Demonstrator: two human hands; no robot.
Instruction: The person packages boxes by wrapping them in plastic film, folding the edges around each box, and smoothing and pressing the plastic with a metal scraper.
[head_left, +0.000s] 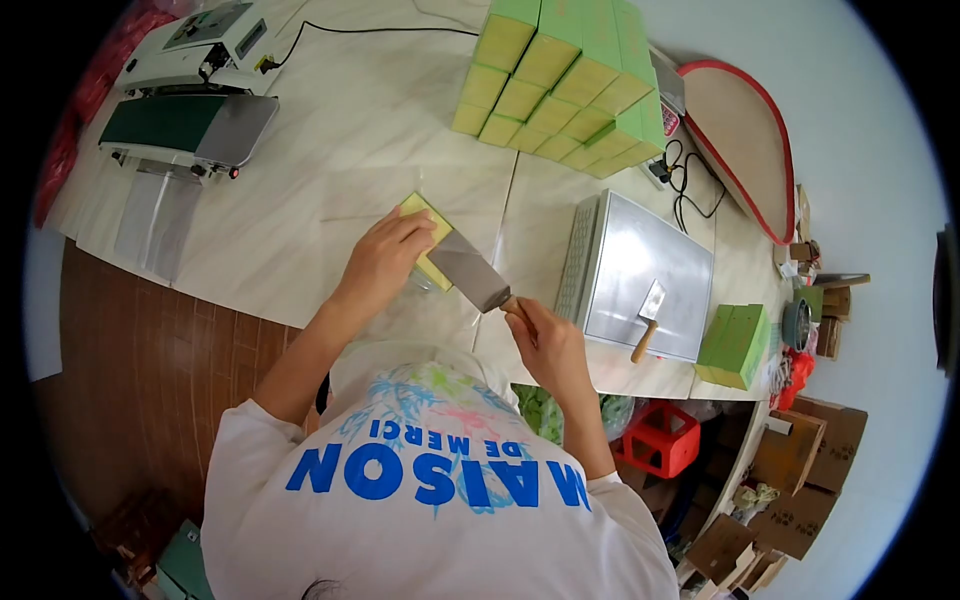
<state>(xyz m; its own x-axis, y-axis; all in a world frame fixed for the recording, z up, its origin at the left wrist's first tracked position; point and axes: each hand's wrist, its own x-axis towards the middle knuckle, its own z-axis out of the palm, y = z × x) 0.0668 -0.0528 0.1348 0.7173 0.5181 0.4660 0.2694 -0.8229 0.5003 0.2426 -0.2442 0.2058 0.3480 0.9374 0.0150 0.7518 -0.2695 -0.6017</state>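
Observation:
My left hand (388, 258) is closed over a small yellow-green block (437, 268) on the table, its fingers curled over the upper part. A scraper with a wide flat metal blade (472, 272) lies with its blade against the block. Its wooden handle is wrapped in my right hand (548, 345). Clear plastic (418, 284) shows beside the block near my left wrist. To the right of my right hand, a second scraper (650, 320) with a wooden handle rests on a flat metal plate (625, 250).
Green blocks with yellowish ends (560, 90) are stacked at the back; a few more (733, 346) stand right of the plate. A machine with a green belt (165, 122) sits at the left. Black cables (690, 180) and a red-rimmed tray (740, 140) are at the right.

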